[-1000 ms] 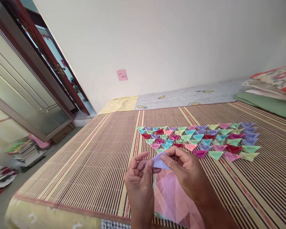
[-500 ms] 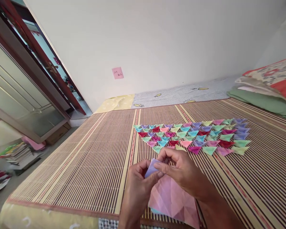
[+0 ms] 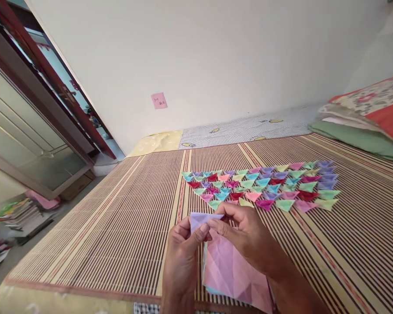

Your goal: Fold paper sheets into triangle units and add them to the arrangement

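A small lavender piece of folded paper (image 3: 201, 219) is pinched between both of my hands, its straight edge upward and its shape roughly a triangle. My left hand (image 3: 185, 242) grips its left part with thumb and fingers. With thumb and index finger, my right hand (image 3: 240, 224) holds the right corner. Below my hands lies a stack of creased paper sheets (image 3: 232, 270), pink on top with a bluish edge showing underneath. Just beyond my fingers, rows of small folded paper triangles (image 3: 247, 184) in many colours spread over the mat.
A striped bamboo mat (image 3: 118, 218) covers the bed. Folded bedding (image 3: 363, 135) is piled at the far right. A pink note (image 3: 159, 100) sticks to the white wall. At left are a glass-panelled door (image 3: 26, 135) and a stack of books (image 3: 26, 213) on the floor.
The lavender paper has turned in my hands, from a tilted narrow shape to a wider triangle with a level top edge. My left hand has shifted slightly left.
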`<state>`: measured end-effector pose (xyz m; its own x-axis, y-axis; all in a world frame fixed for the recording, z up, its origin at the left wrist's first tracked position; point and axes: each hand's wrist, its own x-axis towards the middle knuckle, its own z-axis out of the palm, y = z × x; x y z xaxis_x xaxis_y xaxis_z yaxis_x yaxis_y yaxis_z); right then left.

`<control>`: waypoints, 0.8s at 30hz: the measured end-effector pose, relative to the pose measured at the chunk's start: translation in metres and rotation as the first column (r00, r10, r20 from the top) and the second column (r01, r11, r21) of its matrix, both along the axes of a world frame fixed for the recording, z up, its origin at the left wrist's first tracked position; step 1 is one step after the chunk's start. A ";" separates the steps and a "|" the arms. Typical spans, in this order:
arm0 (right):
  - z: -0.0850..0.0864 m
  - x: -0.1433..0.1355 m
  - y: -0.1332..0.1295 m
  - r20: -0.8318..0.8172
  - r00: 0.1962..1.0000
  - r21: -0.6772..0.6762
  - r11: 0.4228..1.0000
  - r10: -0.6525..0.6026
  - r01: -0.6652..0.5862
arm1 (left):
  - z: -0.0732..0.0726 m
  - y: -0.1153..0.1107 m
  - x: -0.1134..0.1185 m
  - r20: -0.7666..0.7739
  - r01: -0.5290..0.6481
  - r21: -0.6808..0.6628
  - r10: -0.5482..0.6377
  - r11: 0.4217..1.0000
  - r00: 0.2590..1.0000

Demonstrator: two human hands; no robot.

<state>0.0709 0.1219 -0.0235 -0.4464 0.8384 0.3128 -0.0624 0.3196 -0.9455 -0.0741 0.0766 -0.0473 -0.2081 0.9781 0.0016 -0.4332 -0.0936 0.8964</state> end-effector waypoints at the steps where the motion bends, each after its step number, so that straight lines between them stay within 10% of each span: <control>1: 0.000 -0.001 0.000 0.004 1.000 0.019 1.000 -0.017 0.017 | 0.000 0.000 0.001 -0.003 -0.005 0.001 0.005 1.000 1.000; 10: -0.007 0.023 0.013 0.107 0.948 0.145 0.948 -0.300 0.283 | 0.001 -0.003 0.000 -0.112 -0.105 -0.006 0.103 0.995 0.988; 24: -0.004 0.001 0.000 0.107 0.993 0.001 0.999 -0.052 0.052 | 0.000 -0.004 0.001 -0.317 0.122 -0.049 -0.131 0.991 0.939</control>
